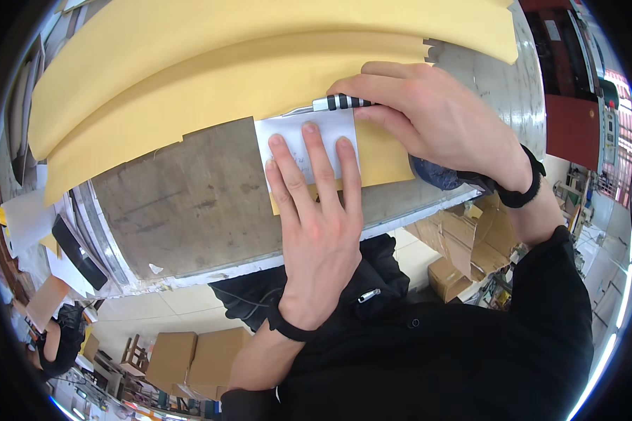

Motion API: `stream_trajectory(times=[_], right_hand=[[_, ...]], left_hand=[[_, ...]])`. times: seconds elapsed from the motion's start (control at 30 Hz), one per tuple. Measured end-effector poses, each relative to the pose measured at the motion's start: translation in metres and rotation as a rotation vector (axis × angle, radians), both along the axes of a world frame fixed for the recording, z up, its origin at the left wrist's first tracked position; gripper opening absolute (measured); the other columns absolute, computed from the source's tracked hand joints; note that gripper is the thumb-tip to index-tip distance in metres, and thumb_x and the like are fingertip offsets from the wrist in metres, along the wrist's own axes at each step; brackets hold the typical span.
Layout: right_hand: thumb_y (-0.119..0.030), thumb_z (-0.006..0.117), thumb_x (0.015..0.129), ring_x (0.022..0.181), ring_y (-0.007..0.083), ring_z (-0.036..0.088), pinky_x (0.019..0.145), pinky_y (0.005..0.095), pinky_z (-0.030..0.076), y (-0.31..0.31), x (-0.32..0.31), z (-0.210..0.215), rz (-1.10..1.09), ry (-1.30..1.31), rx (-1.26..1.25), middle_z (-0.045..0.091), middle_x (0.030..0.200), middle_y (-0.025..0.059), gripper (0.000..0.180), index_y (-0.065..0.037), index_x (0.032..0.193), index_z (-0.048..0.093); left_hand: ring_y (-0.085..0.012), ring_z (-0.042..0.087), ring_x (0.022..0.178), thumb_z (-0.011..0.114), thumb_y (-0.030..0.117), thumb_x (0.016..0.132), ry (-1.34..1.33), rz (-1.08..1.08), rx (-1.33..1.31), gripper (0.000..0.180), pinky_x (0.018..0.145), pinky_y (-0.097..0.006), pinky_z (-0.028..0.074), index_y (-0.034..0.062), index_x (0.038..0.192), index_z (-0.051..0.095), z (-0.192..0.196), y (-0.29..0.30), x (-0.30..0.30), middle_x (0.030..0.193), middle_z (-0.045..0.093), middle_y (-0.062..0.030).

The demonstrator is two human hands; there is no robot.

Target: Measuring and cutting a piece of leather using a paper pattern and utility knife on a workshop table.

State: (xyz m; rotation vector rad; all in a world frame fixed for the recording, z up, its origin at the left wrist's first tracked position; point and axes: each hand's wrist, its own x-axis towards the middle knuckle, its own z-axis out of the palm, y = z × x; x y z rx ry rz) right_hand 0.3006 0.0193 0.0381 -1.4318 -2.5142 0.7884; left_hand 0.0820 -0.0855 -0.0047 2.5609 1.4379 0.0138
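Observation:
A small white paper card with faint writing lies on a large yellow sheet. My left hand presses it flat, its fingers spread and stretched out. In my right hand is a craft knife with a black-and-white striped handle, gripped between thumb and fingers. Its thin blade points left and lies along the card's far edge, at the yellow sheet. Whether the blade has gone through the sheet I cannot tell. Left of the card, the yellow sheet's near edge is stepped.
The yellow material curls up in a big roll along the far side of the worktable. A dark blue rounded object sits beside my right wrist. Cardboard boxes stand on the floor below, and a black phone-like object is at the left.

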Motion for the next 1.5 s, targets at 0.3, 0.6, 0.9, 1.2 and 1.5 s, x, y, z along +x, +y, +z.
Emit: stream_trajectory(times=[0.3,0.6,0.9,1.2,1.5], right_hand=[[-0.020,0.072,0.112,0.111,0.0482,0.078,0.096,0.0569,0.063,0.001,0.004,0.003,0.002,-0.029,0.027,0.081,0.120,0.0205,0.031,-0.003,0.138,0.079],[-0.019,0.072,0.112,0.113,0.0482,0.077,0.097,0.0567,0.062,-0.003,0.012,0.010,-0.010,-0.076,0.030,0.082,0.122,0.0204,0.031,-0.002,0.137,0.079],[-0.018,0.072,0.112,0.114,0.0482,0.077,0.097,0.0570,0.062,-0.002,0.019,0.012,-0.013,-0.101,-0.015,0.082,0.122,0.0202,0.031,-0.002,0.137,0.079],[-0.014,0.072,0.112,0.109,0.0459,0.074,0.096,0.0549,0.058,-0.004,0.034,0.011,0.025,-0.133,0.005,0.077,0.120,0.0184,0.033,-0.007,0.143,0.077],[-0.016,0.073,0.112,0.112,0.0461,0.073,0.099,0.0546,0.058,-0.008,0.045,0.011,0.023,-0.170,0.031,0.077,0.124,0.0181,0.035,-0.011,0.147,0.076]], left_hand=[[-0.0744,0.024,0.170,0.085,0.004,0.078,-0.107,0.044,-0.059,0.108,0.137,-0.077,0.033,-0.0023,0.178,0.045,-0.003,-0.002,0.000,0.188,0.028,-0.0398],[-0.0754,0.036,0.164,0.072,0.012,0.096,-0.009,0.004,-0.024,0.082,0.136,-0.077,0.035,-0.0018,0.175,0.051,0.001,0.000,0.000,0.183,0.038,-0.0416],[-0.0759,0.035,0.164,0.070,0.013,0.099,0.001,0.000,-0.018,0.080,0.135,-0.077,0.036,-0.0021,0.175,0.051,0.001,0.001,0.001,0.183,0.038,-0.0420],[-0.0732,0.026,0.170,0.085,0.006,0.081,-0.044,0.037,-0.028,0.104,0.136,-0.076,0.034,-0.0022,0.177,0.046,-0.002,-0.003,0.003,0.188,0.030,-0.0393],[-0.0753,0.034,0.165,0.071,0.013,0.099,0.038,0.012,-0.014,0.076,0.135,-0.075,0.039,0.0008,0.172,0.055,0.004,0.000,0.003,0.184,0.038,-0.0404]])
